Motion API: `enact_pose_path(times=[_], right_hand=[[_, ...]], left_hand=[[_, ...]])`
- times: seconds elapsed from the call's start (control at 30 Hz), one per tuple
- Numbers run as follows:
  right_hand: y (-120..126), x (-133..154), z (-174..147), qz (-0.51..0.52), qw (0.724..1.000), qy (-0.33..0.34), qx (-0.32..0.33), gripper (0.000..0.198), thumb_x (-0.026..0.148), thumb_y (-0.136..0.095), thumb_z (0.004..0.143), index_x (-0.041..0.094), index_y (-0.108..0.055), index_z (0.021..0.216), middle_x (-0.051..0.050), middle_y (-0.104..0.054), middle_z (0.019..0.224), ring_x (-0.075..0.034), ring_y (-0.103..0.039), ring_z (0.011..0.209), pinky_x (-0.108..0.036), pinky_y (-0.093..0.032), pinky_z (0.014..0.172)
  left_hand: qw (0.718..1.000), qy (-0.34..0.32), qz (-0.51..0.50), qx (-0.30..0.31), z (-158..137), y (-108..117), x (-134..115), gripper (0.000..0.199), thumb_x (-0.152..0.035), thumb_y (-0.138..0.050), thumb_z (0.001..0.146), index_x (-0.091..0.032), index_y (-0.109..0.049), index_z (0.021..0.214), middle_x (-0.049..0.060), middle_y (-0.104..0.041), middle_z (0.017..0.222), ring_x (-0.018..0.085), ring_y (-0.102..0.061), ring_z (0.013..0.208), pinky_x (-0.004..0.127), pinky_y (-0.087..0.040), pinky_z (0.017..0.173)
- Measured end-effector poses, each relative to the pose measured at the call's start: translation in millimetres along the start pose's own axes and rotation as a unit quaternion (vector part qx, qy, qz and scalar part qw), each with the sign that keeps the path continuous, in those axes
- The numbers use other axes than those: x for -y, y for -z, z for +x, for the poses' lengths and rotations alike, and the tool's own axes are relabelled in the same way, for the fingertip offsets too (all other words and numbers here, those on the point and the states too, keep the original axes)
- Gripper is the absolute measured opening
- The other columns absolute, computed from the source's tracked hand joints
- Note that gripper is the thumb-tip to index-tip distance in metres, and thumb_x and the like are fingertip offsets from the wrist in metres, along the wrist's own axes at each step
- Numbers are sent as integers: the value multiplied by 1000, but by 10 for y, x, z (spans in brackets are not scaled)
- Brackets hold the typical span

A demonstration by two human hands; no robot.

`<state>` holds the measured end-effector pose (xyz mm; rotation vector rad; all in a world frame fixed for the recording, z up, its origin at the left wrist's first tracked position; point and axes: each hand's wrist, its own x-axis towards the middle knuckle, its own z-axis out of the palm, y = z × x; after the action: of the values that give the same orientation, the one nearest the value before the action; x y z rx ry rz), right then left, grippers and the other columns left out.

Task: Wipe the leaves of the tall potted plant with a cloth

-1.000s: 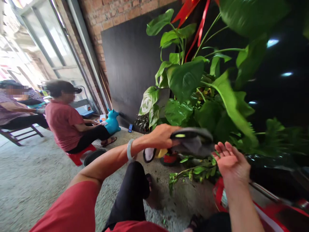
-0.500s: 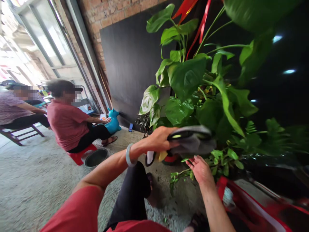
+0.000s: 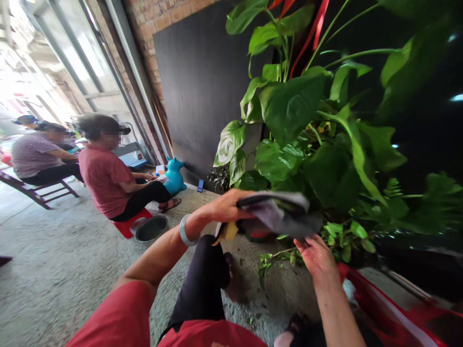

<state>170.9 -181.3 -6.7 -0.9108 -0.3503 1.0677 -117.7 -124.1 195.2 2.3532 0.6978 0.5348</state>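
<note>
My left hand (image 3: 226,205), with a pale bangle on its wrist, is closed round a blurred bundle of grey cloth pieces with black edges (image 3: 278,212). A yellow piece (image 3: 229,231) and a white, dark-edged bit hang below that hand. My right hand (image 3: 318,255) is at the bundle's lower right corner, palm turned up and fingers slightly bent and apart. Its fingertips meet the cloth's edge; whether they pinch it is hard to see. Behind the bundle rises a large leafy green plant (image 3: 292,106) with red ribbons.
A red bag (image 3: 383,303) stands at lower right. To the left, a person in a red shirt (image 3: 104,178) sits on a red stool (image 3: 130,224) beside a dark basin (image 3: 152,230) and a blue animal-shaped toy (image 3: 175,176). A phone (image 3: 200,185) leans by the dark board (image 3: 206,86).
The grey cloth bundle has shifted slightly left and now dips towards my right hand. My right hand has moved right, up to its corner. The view has turned a little left.
</note>
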Motion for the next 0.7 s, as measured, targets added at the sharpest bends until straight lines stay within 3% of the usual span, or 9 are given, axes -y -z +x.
enact_pose_path(times=[0.1, 0.17, 0.27, 0.33, 0.4, 0.47, 0.57, 0.63, 0.7], right_hand=[[-24, 26, 56, 35, 999, -17, -22, 32, 12, -78, 54, 23, -64, 81, 4, -71, 79, -15, -67, 70, -30, -59, 62], [-51, 14, 60, 50, 998, -28, -36, 32, 10, -76, 55, 23, -63, 81, 4, -71, 79, -14, -67, 70, -28, -58, 61], [-65, -1, 19, 60, 995, -47, -57, 33, 7, -75, 54, 23, -62, 81, 4, -71, 78, -14, -67, 68, -27, -58, 57], [-54, 17, -12, 64, 994, -55, -69, 35, 6, -75, 53, 23, -63, 81, 4, -72, 78, -14, -67, 66, -28, -58, 56], [-36, 54, -27, 71, 993, -52, -76, 35, 7, -75, 53, 23, -63, 82, 5, -71, 78, -14, -67, 66, -27, -58, 56], [-24, 87, -24, 78, 993, -46, -77, 33, 8, -75, 56, 23, -62, 83, 5, -71, 80, -13, -67, 67, -27, -59, 59], [-25, 92, -4, 82, 993, -44, -77, 32, 8, -74, 58, 24, -61, 83, 6, -71, 81, -13, -67, 70, -28, -59, 60], [-39, 62, 2, 77, 993, -50, -76, 32, 6, -74, 58, 23, -60, 83, 5, -71, 80, -14, -67, 71, -29, -59, 60], [-59, 30, -4, 71, 993, -58, -77, 31, 5, -73, 59, 23, -59, 80, 5, -71, 80, -15, -68, 72, -30, -59, 60]], left_hand=[[981, 24, 58, -186, 190, 170, 101, 44, -34, -62, 86, -20, -66, 128, 1, -75, 108, 23, -68, 98, 29, -53, 86], [964, 100, 145, -198, 296, 83, 301, 45, -29, -63, 84, -16, -66, 127, 7, -75, 108, 25, -69, 99, 31, -53, 87], [945, 212, 248, -34, 264, -160, 579, 37, -25, -67, 79, -16, -72, 115, 11, -76, 100, 29, -70, 97, 33, -53, 85], [949, 201, 225, 88, 137, -233, 633, 33, -27, -70, 77, -19, -74, 109, 9, -76, 98, 27, -71, 95, 30, -52, 83], [964, 156, 180, 117, 17, -169, 571, 32, -30, -69, 78, -19, -74, 108, 6, -76, 97, 24, -70, 91, 27, -52, 80], [977, 131, 163, 47, -18, -19, 463, 34, -32, -66, 81, -19, -73, 111, 4, -75, 95, 22, -69, 90, 27, -51, 80], [970, 121, 169, -124, 126, 80, 424, 44, -33, -61, 86, -17, -67, 126, 5, -75, 105, 23, -69, 98, 29, -52, 87], [956, 124, 188, -187, 264, -87, 555, 52, -33, -60, 88, -16, -60, 137, 9, -72, 119, 25, -67, 108, 31, -52, 94], [948, 154, 229, -157, 341, -422, 771, 56, -32, -60, 88, -15, -55, 142, 14, -69, 127, 28, -66, 115, 35, -52, 98]])
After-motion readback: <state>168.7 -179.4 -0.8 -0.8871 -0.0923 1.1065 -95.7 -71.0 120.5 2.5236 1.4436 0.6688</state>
